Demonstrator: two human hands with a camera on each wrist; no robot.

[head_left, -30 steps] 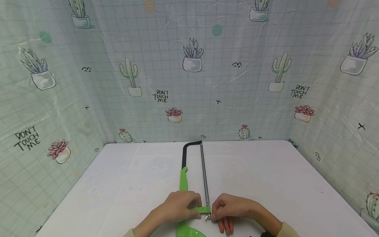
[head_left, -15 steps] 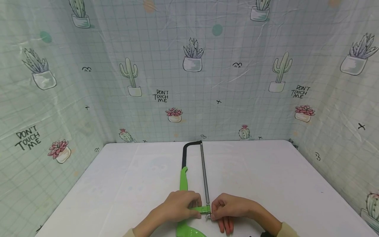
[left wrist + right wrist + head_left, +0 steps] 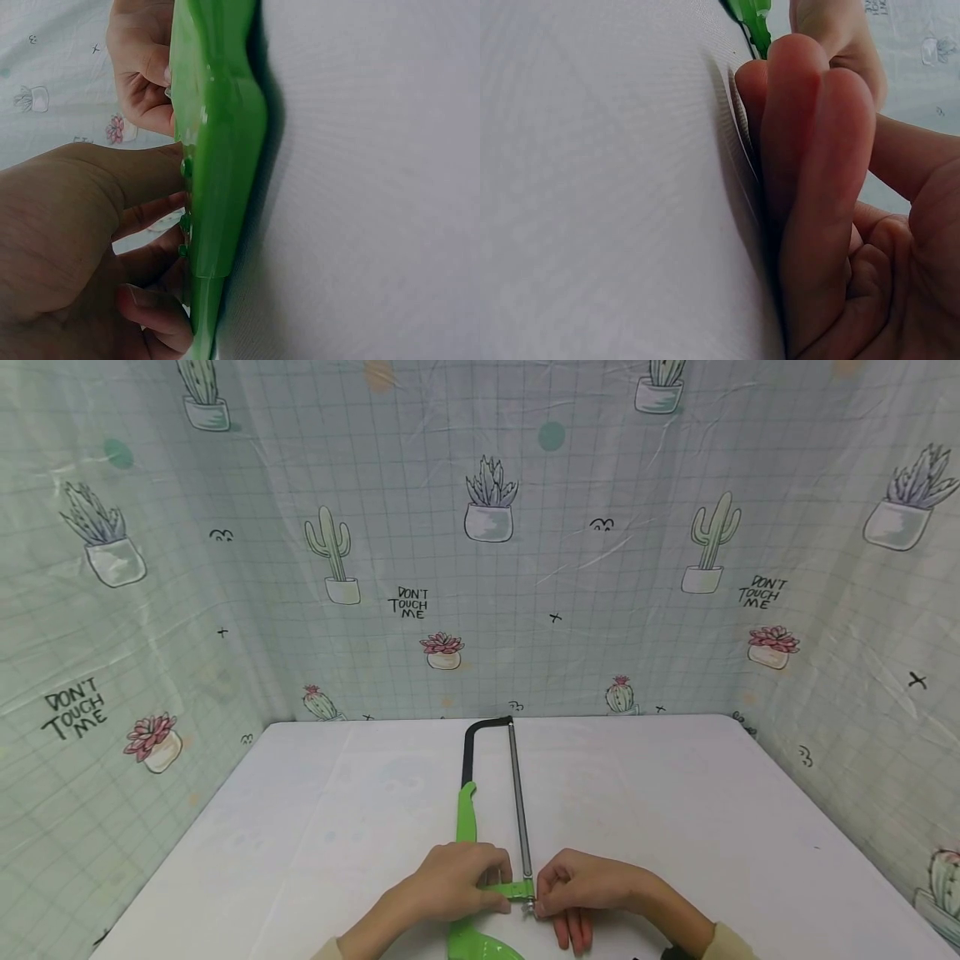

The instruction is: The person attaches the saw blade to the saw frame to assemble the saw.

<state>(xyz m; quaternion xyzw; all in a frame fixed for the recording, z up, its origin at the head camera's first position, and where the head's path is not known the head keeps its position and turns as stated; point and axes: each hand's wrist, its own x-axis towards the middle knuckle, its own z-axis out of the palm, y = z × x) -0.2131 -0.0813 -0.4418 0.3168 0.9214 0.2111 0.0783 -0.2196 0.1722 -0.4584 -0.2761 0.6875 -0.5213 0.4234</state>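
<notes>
A hacksaw with a green and black frame (image 3: 467,817) lies on the white table, its grey blade (image 3: 519,802) pointing away from me. My left hand (image 3: 459,881) grips the green crosspiece (image 3: 517,890) at the near end of the blade, between thumb and fingers. Just below that crosspiece, my right hand (image 3: 585,887) pinches a small silver wing nut (image 3: 528,908) with thumb and index finger. Its other fingers (image 3: 817,150) extend down along the table. In the left wrist view the green handle (image 3: 225,135) hides part of the right hand (image 3: 142,67).
The white table (image 3: 360,802) reaches back to a fabric backdrop (image 3: 555,568) printed with cacti and lettering. Similar fabric hangs at both sides. A small dark item (image 3: 675,953) shows at the bottom edge, by the right sleeve (image 3: 727,943).
The silver wing nut has turned a little at the right fingertips. Both hands and the hacksaw have stayed in nearly the same place.
</notes>
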